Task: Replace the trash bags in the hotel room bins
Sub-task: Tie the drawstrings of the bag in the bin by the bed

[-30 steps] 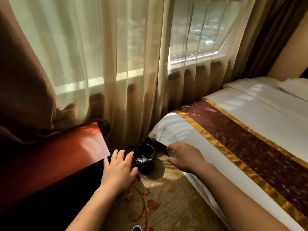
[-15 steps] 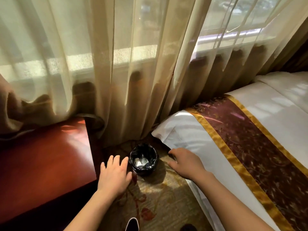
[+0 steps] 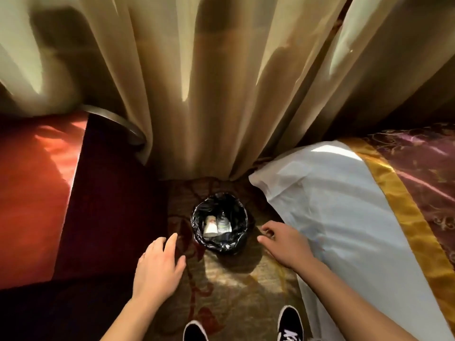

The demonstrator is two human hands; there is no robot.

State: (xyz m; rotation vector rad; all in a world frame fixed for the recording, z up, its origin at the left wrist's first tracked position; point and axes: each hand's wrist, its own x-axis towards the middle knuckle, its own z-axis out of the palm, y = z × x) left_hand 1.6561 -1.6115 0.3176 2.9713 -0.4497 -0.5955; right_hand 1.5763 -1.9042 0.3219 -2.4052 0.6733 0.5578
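Two hands closing in: left hand (image 3: 157, 267) and right hand (image 3: 283, 242), both spread, empty, are flanking small round black-bagged bin (image 3: 219, 223). Next, prob. gripping liner rim.

text: none legible | bottle label (image 3: 222, 224) in bin: too blurred

Black bag (image 3: 219, 219) lines the bin; patterned gold-and-red carpet (image 3: 236, 286); maroon, gold-edged bed runner (image 3: 423, 173), perhaps floral-embroidered.
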